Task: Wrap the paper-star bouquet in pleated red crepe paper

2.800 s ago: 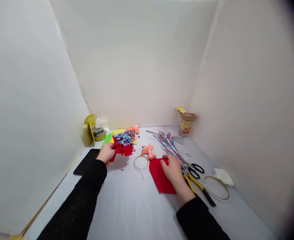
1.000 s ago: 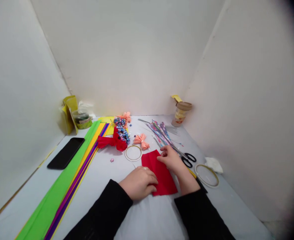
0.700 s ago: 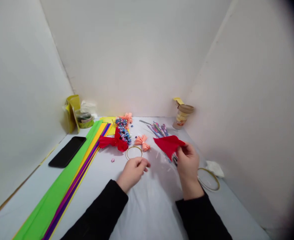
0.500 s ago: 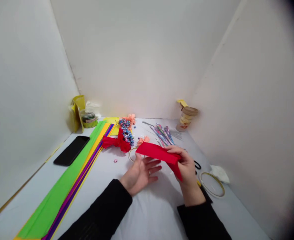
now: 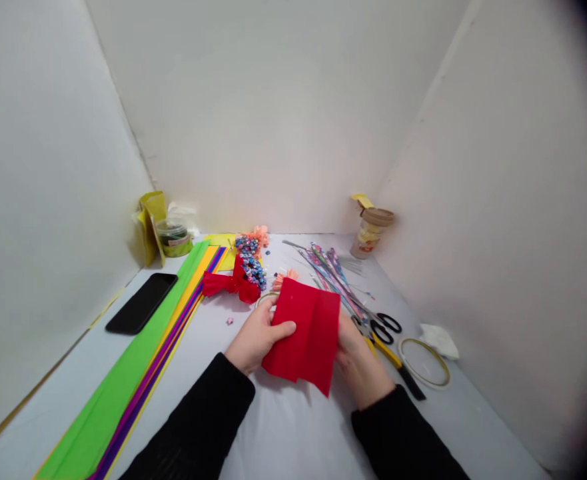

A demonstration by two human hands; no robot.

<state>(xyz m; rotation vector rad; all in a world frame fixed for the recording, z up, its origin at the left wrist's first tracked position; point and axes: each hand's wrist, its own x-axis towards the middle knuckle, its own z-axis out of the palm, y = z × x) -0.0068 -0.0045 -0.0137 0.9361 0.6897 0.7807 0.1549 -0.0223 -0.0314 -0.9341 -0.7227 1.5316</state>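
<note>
Left hand [image 5: 256, 335] on red sheet [image 5: 304, 337]

Red sheet [image 5: 306, 333]: roughly rectangular, creased lengthwise, lower edge uneven. Held tilted above the bench [image 5: 293, 443], broad face visible.

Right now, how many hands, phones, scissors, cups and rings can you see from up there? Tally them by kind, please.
Left hand and right hand, both at the red paper: 2
Phone: 1
Scissors: 1 pair
Cup: 1
Right-side ring and mostly hidden ring: 2
Total: 7
</note>
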